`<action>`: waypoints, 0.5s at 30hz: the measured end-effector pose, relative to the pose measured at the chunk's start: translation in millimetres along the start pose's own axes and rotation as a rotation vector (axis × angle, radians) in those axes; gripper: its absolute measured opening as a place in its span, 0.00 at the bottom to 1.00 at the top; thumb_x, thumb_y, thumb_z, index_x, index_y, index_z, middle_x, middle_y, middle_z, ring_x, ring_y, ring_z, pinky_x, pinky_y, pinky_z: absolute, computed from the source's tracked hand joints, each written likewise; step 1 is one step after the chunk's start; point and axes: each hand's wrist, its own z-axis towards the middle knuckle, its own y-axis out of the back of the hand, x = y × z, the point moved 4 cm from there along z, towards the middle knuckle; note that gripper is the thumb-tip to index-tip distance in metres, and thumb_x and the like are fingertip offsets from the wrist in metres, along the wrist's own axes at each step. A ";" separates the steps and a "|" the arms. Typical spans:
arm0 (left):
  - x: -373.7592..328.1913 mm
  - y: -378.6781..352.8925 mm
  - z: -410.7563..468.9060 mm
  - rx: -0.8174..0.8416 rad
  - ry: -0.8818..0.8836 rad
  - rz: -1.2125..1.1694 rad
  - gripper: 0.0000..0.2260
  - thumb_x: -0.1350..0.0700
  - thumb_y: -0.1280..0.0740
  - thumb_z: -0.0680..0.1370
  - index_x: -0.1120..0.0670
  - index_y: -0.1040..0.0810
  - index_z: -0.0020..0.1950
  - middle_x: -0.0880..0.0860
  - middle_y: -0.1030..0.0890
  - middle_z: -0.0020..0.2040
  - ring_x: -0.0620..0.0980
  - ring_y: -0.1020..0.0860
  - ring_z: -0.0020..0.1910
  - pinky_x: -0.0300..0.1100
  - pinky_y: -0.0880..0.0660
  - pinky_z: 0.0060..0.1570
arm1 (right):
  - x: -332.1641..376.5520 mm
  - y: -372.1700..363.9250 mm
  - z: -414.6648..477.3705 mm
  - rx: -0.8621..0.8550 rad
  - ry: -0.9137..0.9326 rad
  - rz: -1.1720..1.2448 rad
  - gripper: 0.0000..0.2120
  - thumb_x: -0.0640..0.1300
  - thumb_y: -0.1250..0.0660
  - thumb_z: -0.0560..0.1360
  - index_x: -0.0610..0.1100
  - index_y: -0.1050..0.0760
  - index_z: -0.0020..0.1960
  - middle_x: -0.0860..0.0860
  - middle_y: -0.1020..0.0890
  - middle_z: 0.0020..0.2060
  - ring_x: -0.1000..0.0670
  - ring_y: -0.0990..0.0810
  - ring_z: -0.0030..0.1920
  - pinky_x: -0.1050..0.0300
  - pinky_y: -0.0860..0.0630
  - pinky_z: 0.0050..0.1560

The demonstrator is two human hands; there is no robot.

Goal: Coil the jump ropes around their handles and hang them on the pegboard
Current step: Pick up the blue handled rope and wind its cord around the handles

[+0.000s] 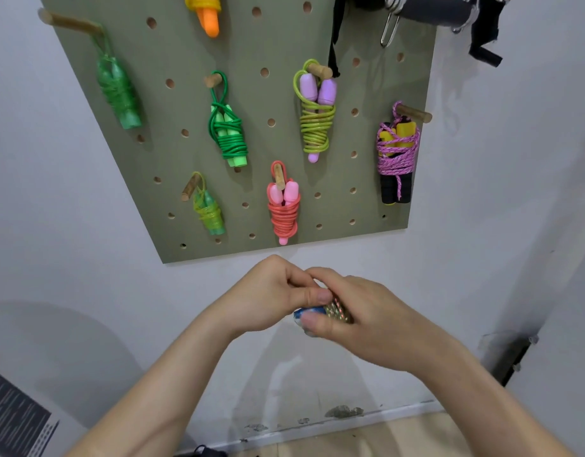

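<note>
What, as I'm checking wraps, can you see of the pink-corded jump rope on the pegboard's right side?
The pink-corded jump rope hangs by a cord loop from a wooden peg at the right edge of the pegboard. Two black foam-looking handles with yellow ends lie side by side, bound by many turns of speckled braided cord. One short end dangles.

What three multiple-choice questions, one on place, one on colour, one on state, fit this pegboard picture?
1. The coral jump rope with pink plastic handles hangs on the olive pegboard: A bottom centre; B top left; C far right.
2. The lime jump rope is coiled round handles coloured: A black; B lilac; C white.
3. The speckled rope bundle with blue handle is: A hung; B on the floor; C held.
Answers: A, low central peg; B, lilac ends show above its coils; C, left grip and right grip hold it.
</note>
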 end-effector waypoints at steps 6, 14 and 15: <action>15.8 -4.6 -0.2 -0.225 0.035 -0.526 0.04 0.59 0.35 0.78 0.56 0.21 0.49 0.52 0.24 0.26 0.46 0.37 0.23 0.35 0.41 0.24 | -8.7 3.0 7.3 -0.366 0.011 0.448 0.11 0.48 0.48 0.79 0.57 0.28 0.50 0.46 0.28 0.28 0.42 0.33 0.30 0.49 0.34 0.30; 22.0 -35.1 -23.7 -0.475 -0.285 0.785 0.16 0.52 0.43 0.79 0.50 0.24 0.64 0.48 0.26 0.32 0.51 0.27 0.27 0.41 0.32 0.25 | -34.8 -6.7 15.0 -0.644 -0.137 0.510 0.11 0.47 0.48 0.77 0.50 0.28 0.42 0.54 0.29 0.28 0.51 0.32 0.30 0.56 0.31 0.31; 21.4 -37.5 -28.0 -0.481 -0.310 0.861 0.16 0.52 0.43 0.78 0.52 0.22 0.62 0.48 0.26 0.31 0.51 0.28 0.25 0.39 0.34 0.22 | -37.5 -7.1 14.5 -0.660 -0.161 0.460 0.11 0.47 0.48 0.77 0.51 0.28 0.42 0.52 0.28 0.28 0.49 0.30 0.31 0.51 0.28 0.32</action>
